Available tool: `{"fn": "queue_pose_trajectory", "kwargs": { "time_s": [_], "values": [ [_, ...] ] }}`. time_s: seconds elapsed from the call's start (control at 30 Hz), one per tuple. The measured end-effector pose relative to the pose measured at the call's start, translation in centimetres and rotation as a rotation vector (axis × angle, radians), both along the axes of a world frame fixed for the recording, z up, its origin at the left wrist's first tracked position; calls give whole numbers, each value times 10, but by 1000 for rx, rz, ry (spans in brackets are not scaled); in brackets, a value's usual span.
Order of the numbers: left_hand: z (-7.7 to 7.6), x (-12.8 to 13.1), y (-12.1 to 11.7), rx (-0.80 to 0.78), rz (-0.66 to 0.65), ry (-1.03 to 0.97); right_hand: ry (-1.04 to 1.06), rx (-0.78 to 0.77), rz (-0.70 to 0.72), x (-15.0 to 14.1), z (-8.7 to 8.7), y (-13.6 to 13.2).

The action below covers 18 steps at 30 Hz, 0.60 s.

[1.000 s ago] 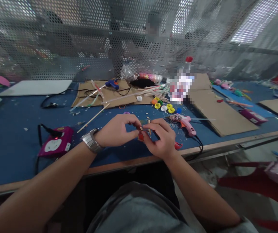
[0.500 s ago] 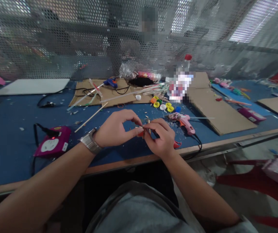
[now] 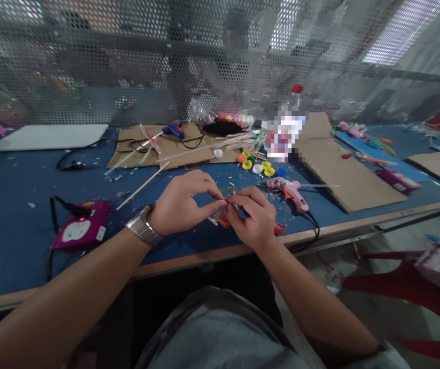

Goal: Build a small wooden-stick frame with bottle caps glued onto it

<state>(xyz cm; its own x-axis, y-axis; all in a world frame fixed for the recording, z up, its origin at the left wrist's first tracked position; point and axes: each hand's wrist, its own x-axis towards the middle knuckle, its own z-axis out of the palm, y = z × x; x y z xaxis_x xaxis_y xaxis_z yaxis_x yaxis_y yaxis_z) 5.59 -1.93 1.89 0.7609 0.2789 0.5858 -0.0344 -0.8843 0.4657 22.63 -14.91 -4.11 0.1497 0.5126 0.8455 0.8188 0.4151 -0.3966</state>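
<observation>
My left hand [image 3: 183, 202], with a metal watch at the wrist, and my right hand [image 3: 253, 218] meet over the near edge of the blue table [image 3: 20, 236]. Both pinch a small piece made of short wooden sticks and a red part [image 3: 224, 215] between their fingertips. Most of that piece is hidden by my fingers. A pink glue gun [image 3: 294, 195] lies just right of my right hand, its cord running off the table edge.
A magenta power socket [image 3: 79, 230] lies at the left. Behind my hands are coloured bottle caps [image 3: 256, 165], a long wooden stick [image 3: 143, 185], cardboard sheets [image 3: 342, 174], straws, a blue glue gun [image 3: 173, 130] and a bottle [image 3: 289, 123]. A perforated metal screen stands at the back; a red chair [image 3: 404, 287] at the right.
My hands have stayed together on the small piece, the fingertips shifting slightly. The view has drifted a little, so table objects sit slightly lower-left than before.
</observation>
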Motion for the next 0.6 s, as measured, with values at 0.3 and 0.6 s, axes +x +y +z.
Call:
{"fn": "queue_pose_trajectory", "kwargs": {
  "time_s": [0.3, 0.6],
  "values": [
    [0, -1, 1, -14, -17, 12, 13, -20, 19, 1, -2, 1],
    [4, -2, 3, -58, -52, 12, 28, -37, 62, -3, 5, 0]
  ]
}}
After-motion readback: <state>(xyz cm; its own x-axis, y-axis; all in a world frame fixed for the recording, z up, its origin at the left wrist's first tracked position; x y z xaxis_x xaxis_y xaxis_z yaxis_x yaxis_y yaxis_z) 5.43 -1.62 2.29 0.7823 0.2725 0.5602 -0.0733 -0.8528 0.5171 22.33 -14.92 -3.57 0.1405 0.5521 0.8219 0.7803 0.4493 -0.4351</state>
